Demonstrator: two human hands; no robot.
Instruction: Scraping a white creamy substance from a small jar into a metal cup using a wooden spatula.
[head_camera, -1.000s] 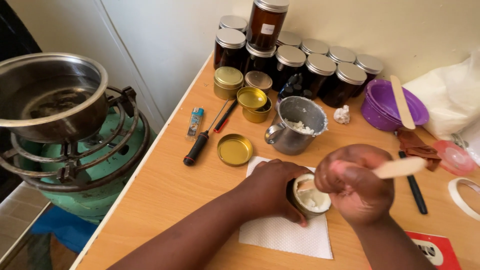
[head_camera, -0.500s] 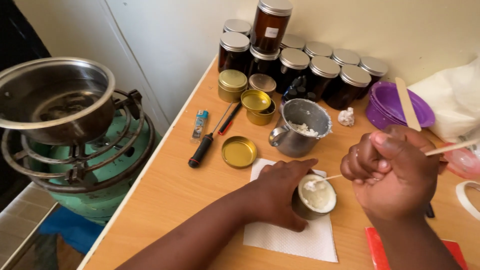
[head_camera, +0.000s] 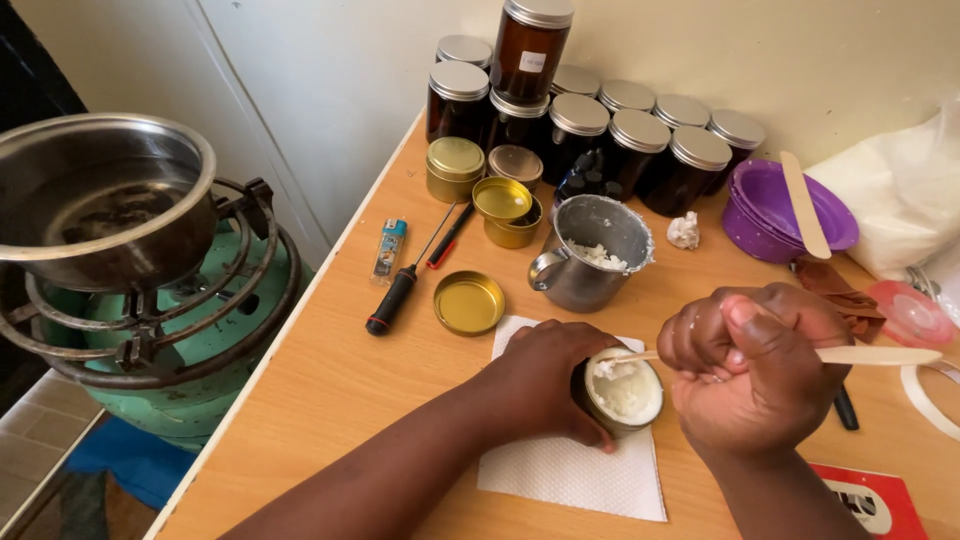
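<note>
My left hand (head_camera: 545, 378) grips a small round tin (head_camera: 625, 392) filled with white cream, standing on a white paper napkin (head_camera: 572, 465). My right hand (head_camera: 757, 368) is closed around a thin wooden stick (head_camera: 878, 355); its tip rests in the cream at the tin's far rim. A metal cup (head_camera: 590, 252) with white lumps inside stands just beyond the tin.
A gold lid (head_camera: 469, 302), a screwdriver (head_camera: 402, 286), a lighter (head_camera: 389, 249) and gold tins (head_camera: 505, 211) lie on the wooden table (head_camera: 330, 380). Several dark jars (head_camera: 610, 135) line the wall. Purple bowl (head_camera: 775, 200) with a wooden spatula at right. A pot (head_camera: 100, 205) sits on a gas burner at left.
My right hand has swung the stick down from pointing up and right to lying level, its tip still in the cream. The left hand keeps hold of the tin.
</note>
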